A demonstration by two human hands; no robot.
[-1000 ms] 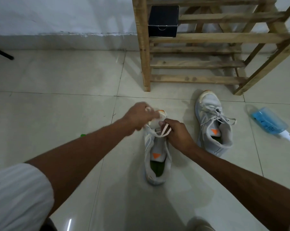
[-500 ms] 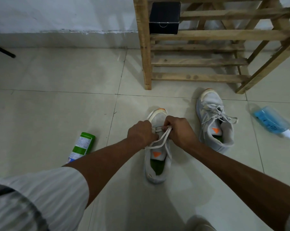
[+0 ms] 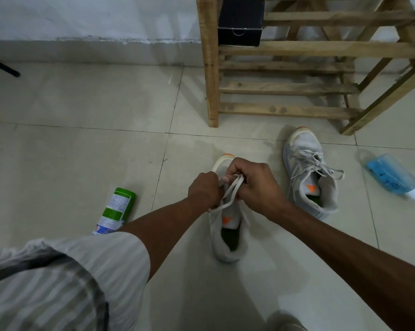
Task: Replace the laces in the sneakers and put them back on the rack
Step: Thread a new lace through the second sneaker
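A grey-white sneaker [image 3: 228,237] with an orange tongue tag and green insole lies on the tiled floor, toe pointing away from me. Over its front half, my left hand [image 3: 205,191] and my right hand [image 3: 255,183] meet, both closed on its white lace [image 3: 230,195], which runs in loops between them. The hands hide the eyelets. A second, matching sneaker [image 3: 310,173] lies to the right with its lace threaded and loosely tied. The wooden rack [image 3: 287,87] stands just beyond the shoes.
A green and white can [image 3: 114,211] lies on the floor at the left. At the right lies a blue spray bottle [image 3: 392,176]. A black box [image 3: 240,21] sits on a rack shelf. A dark tripod leg [image 3: 2,66] reaches in at far left.
My left hand has dropped from above the toe down to the lace beside my right hand. Both hands stay on the lace, and the view has shifted so the green can shows.
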